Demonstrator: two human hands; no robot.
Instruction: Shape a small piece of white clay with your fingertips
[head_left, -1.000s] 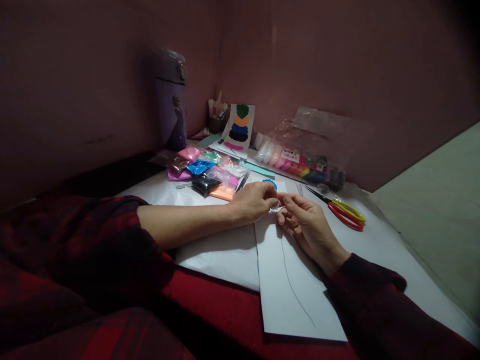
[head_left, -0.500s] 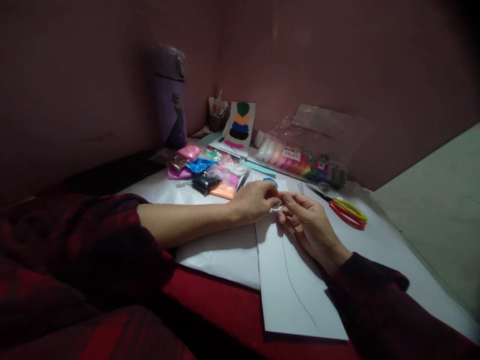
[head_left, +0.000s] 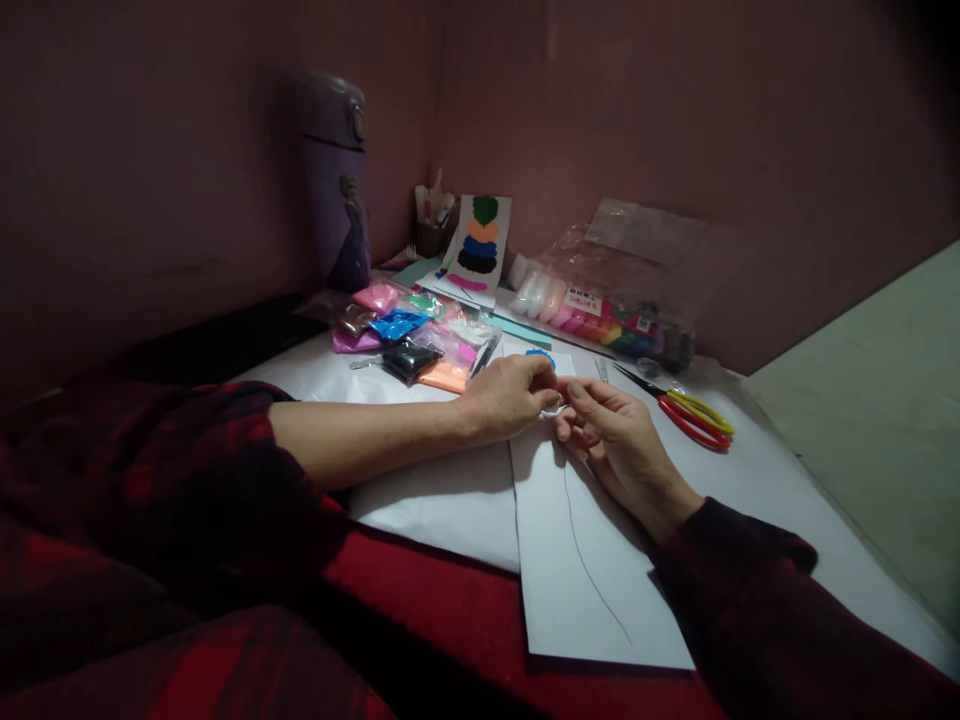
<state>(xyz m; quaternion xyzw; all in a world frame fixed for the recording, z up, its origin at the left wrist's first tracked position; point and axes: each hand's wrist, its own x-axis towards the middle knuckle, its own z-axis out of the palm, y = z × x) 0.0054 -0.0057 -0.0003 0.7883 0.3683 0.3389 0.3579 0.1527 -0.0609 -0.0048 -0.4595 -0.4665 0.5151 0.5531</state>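
My left hand point(head_left: 508, 397) and my right hand point(head_left: 609, 432) meet over the top of a white card point(head_left: 581, 545) that carries a curved pencil line. Both hands pinch the same small white piece point(head_left: 555, 409) between their fingertips. Whether it is clay or plastic wrap I cannot tell. A blue shape point(head_left: 540, 355) lies on the card just beyond my left fingers. Both sleeves are dark red plaid.
Scissors with red and yellow handles point(head_left: 694, 418) lie to the right. Small bags of coloured clay point(head_left: 409, 340) sit behind my left hand. A long pack of clay sticks point(head_left: 600, 325), a card with coloured blobs point(head_left: 480, 245) and a purple bottle point(head_left: 337, 190) stand near the wall.
Both hands stay pinched together on the small white piece. The view has shifted slightly; nothing else moved.
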